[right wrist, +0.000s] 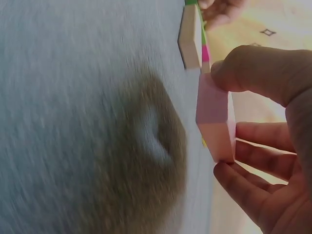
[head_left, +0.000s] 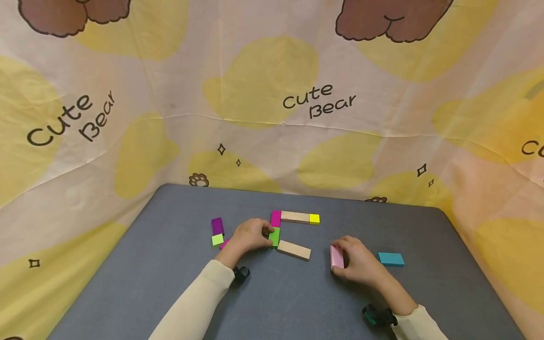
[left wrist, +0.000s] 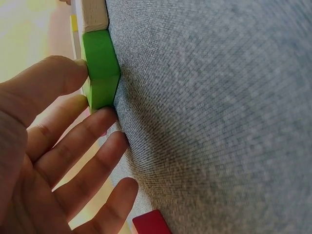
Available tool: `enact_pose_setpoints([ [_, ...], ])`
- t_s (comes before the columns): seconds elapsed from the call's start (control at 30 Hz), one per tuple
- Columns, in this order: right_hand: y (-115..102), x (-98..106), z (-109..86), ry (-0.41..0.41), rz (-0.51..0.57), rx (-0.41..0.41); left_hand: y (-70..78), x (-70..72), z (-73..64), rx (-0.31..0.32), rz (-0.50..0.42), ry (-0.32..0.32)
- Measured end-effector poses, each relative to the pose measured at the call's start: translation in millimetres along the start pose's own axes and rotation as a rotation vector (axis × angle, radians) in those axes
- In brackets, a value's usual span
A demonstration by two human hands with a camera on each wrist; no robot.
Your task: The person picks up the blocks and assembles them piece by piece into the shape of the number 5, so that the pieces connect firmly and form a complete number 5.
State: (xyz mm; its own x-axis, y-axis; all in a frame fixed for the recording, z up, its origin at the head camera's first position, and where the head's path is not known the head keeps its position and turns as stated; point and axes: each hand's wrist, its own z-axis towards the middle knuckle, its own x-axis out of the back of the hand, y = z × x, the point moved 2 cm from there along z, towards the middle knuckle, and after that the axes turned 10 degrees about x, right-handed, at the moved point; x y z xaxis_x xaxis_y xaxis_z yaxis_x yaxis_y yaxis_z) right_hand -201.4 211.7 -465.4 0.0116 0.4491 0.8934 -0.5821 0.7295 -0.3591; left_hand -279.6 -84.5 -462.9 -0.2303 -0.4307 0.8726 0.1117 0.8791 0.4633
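My left hand [head_left: 251, 234] pinches a green block [head_left: 274, 237] on the table between thumb and fingers. The green block touches a magenta block [head_left: 276, 218] at its far end and a plain wooden block [head_left: 294, 250] at its near right. From the magenta block another wooden block [head_left: 295, 216] runs right to a small yellow block [head_left: 314, 219]. To the right, my right hand [head_left: 358, 260] grips a light pink block [head_left: 337, 257] between thumb and fingertips. In the right wrist view that pink block [right wrist: 213, 114] hangs above the table, with a shadow beneath.
A blue block [head_left: 391, 259] lies just right of my right hand. Left of my left hand are a purple block [head_left: 217, 225], a light green block [head_left: 217, 240] and a partly hidden magenta block [head_left: 224, 244]. A printed cloth [head_left: 263, 141] hangs behind the grey table [head_left: 289, 302].
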Motion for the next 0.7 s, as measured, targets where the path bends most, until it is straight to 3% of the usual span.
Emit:
enact_pose_setpoints([
  [0.7, -33, -26, 9.6, 0.038, 0.075, -0.145, -1.3, -1.0, 0.7, -0.002, -0.004, -0.001],
])
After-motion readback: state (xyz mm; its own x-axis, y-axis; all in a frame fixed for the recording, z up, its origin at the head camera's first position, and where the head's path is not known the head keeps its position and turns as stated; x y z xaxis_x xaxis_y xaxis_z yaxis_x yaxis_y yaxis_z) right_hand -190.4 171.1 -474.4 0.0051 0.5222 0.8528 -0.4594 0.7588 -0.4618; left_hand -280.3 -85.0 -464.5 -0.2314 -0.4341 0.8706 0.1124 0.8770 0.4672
